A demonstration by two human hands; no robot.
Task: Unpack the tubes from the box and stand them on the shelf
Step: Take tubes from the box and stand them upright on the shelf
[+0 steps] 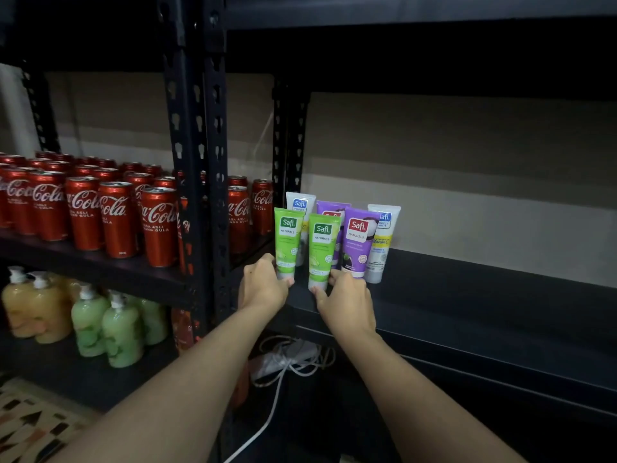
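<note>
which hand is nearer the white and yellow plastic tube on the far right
Right. The right hand is just left of the white and yellow tube; the left hand is farther left.

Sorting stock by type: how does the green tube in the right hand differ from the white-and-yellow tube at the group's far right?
The green tube is green with a green logo patch; the white-and-yellow tube has a blue one. The right hand pinches the green tube's cap end at the shelf front; the white-and-yellow tube stands free, farther back. Both read Safi and stand cap down.
</note>
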